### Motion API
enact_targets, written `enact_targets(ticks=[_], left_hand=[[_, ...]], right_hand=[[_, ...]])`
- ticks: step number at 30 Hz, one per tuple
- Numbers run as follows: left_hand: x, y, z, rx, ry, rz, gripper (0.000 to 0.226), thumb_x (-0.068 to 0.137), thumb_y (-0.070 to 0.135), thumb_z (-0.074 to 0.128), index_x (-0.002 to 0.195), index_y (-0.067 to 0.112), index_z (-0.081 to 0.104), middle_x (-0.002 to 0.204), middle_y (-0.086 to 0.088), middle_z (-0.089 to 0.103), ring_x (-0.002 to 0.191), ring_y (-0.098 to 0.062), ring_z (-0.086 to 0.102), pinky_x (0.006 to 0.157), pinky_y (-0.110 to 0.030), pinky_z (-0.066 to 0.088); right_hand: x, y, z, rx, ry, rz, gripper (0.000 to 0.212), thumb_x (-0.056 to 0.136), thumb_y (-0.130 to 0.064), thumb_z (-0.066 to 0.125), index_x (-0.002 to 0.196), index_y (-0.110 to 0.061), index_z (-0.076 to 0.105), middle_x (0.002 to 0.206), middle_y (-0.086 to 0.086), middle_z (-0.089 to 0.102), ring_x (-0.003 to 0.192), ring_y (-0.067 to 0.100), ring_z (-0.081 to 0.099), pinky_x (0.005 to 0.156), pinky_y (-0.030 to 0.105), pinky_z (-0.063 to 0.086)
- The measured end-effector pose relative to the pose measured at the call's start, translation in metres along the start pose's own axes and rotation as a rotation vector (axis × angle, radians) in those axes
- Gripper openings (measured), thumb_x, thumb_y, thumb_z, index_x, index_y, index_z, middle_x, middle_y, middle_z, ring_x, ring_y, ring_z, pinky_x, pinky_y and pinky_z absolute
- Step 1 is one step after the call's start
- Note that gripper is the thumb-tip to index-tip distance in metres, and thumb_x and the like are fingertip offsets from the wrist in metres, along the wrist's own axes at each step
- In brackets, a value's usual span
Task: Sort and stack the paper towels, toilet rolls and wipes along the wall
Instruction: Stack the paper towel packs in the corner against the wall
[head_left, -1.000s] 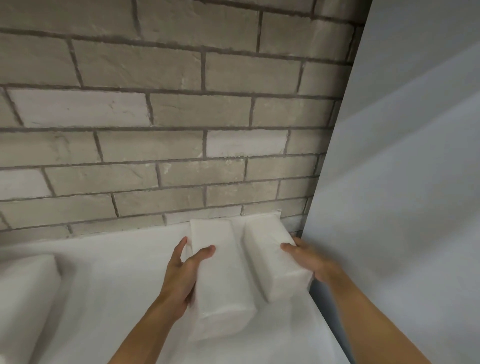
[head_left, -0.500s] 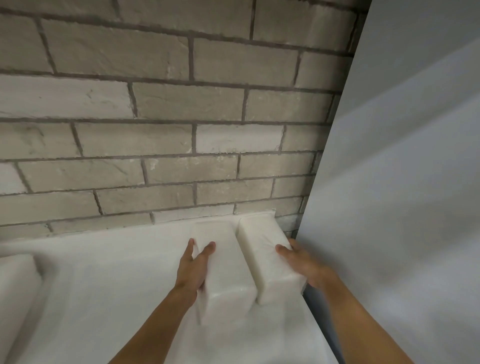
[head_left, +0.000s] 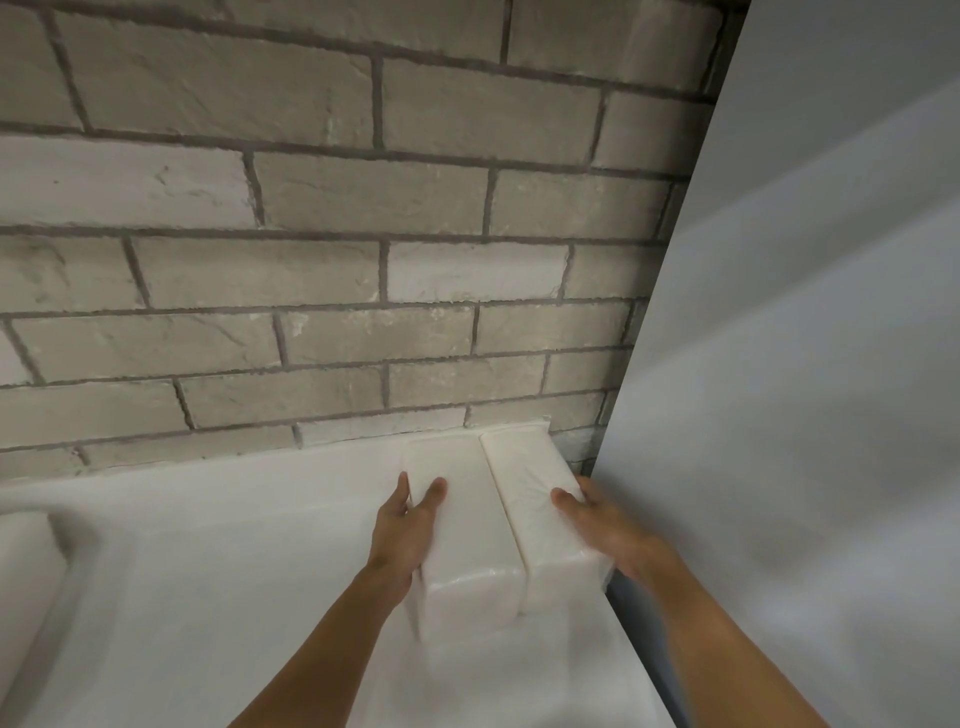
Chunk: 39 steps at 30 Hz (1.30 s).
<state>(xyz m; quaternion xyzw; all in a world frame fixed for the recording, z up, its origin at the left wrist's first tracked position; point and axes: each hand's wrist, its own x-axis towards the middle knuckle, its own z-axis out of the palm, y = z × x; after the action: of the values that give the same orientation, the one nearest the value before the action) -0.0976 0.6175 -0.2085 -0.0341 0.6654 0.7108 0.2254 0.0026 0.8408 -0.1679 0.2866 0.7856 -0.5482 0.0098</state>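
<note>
Two white wrapped paper towel packs lie side by side on a white surface (head_left: 234, 597), their far ends against the brick wall (head_left: 311, 286). My left hand (head_left: 405, 535) presses flat on the left side of the left pack (head_left: 462, 525), thumb on its top. On the outer right side of the right pack (head_left: 530, 488) rests my right hand (head_left: 602, 530), fingers over its top edge. The two packs touch along their long sides.
A grey panel (head_left: 805, 389) stands upright just right of the packs, forming a corner with the brick wall. Another white pack (head_left: 26, 587) lies at the far left edge of the white surface.
The left pack has slid away from me and swung straight, closing the gap with the right pack. Both packs now lie parallel against the wall.
</note>
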Motion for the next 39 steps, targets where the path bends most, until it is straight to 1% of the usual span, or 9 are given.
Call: enact_targets(ticks=[5,8,13,17,21,24,31,34,39], left_hand=[[-0.003,0.003,0.003,0.024,0.008,0.003,0.108,0.053,0.071,0.072,0.147,0.028,0.042,0.132,0.006,0.063,0.115,-0.018,0.064,0.106,-0.042,0.047],[-0.007,0.009,0.002,0.049,-0.005,-0.013,0.11,0.053,0.073,0.07,0.149,0.027,0.039,0.138,0.004,0.059,0.119,-0.019,0.061,0.109,-0.041,0.044],[-0.027,0.029,-0.001,0.119,-0.01,-0.047,0.076,0.093,0.051,0.057,0.155,0.022,0.025,0.149,0.0,0.045,0.12,-0.022,0.051,0.11,-0.037,0.038],[-0.038,0.032,-0.016,0.158,-0.012,-0.016,0.07,0.094,0.05,0.055,0.154,0.023,0.029,0.155,-0.002,0.038,0.137,-0.029,0.042,0.116,-0.048,0.033],[-0.054,0.043,-0.038,0.124,-0.033,0.04,0.062,0.095,0.043,0.056,0.151,0.025,0.036,0.153,0.002,0.041,0.135,-0.028,0.045,0.112,-0.047,0.038],[-0.071,0.052,-0.056,0.1,-0.034,0.078,0.057,0.094,0.038,0.059,0.148,0.026,0.042,0.147,0.002,0.049,0.129,-0.026,0.05,0.11,-0.045,0.041],[-0.125,0.071,-0.107,0.138,0.019,0.212,0.045,0.093,0.036,0.063,0.136,0.033,0.053,0.133,0.007,0.058,0.125,-0.018,0.054,0.111,-0.043,0.041],[-0.151,0.072,-0.14,0.158,0.056,0.257,0.043,0.093,0.034,0.063,0.136,0.032,0.055,0.133,0.008,0.059,0.12,-0.014,0.057,0.106,-0.036,0.043],[-0.185,0.079,-0.199,0.211,0.155,0.329,0.038,0.094,0.036,0.061,0.132,0.037,0.056,0.132,0.017,0.058,0.121,-0.012,0.055,0.09,-0.025,0.039]], right_hand=[[-0.001,-0.002,-0.001,-0.042,-0.016,0.008,0.043,0.101,-0.039,0.046,0.14,-0.022,0.04,0.111,-0.004,0.056,0.086,0.005,0.058,0.06,0.016,0.044],[-0.003,-0.002,-0.002,-0.072,0.017,0.01,0.046,0.099,-0.045,0.046,0.139,-0.024,0.041,0.114,-0.003,0.057,0.092,0.012,0.059,0.068,0.023,0.046],[-0.007,0.003,0.0,-0.156,0.141,-0.044,0.041,0.094,-0.052,0.051,0.126,-0.027,0.051,0.112,-0.002,0.061,0.093,0.016,0.059,0.084,0.031,0.047],[-0.02,-0.006,0.002,-0.253,0.22,-0.115,0.047,0.09,-0.052,0.057,0.129,-0.027,0.048,0.114,-0.003,0.059,0.1,0.019,0.06,0.088,0.034,0.05],[-0.042,-0.022,0.01,-0.43,0.254,-0.145,0.064,0.086,-0.06,0.053,0.14,-0.03,0.039,0.132,0.003,0.052,0.118,0.024,0.053,0.102,0.039,0.045],[-0.068,-0.037,0.027,-0.545,0.306,-0.209,0.059,0.091,-0.054,0.051,0.143,-0.031,0.038,0.142,0.003,0.044,0.13,0.029,0.042,0.11,0.042,0.035],[-0.12,-0.072,0.088,-0.441,0.235,-0.426,0.04,0.092,-0.046,0.056,0.131,-0.036,0.05,0.132,-0.005,0.053,0.119,0.021,0.051,0.103,0.041,0.043],[-0.14,-0.084,0.126,-0.353,0.147,-0.457,0.032,0.092,-0.044,0.057,0.123,-0.041,0.053,0.128,-0.012,0.052,0.118,0.012,0.049,0.099,0.03,0.045],[-0.172,-0.103,0.194,-0.261,0.001,-0.514,0.025,0.092,-0.041,0.06,0.117,-0.043,0.057,0.12,-0.017,0.054,0.104,0.001,0.053,0.075,0.007,0.039]])
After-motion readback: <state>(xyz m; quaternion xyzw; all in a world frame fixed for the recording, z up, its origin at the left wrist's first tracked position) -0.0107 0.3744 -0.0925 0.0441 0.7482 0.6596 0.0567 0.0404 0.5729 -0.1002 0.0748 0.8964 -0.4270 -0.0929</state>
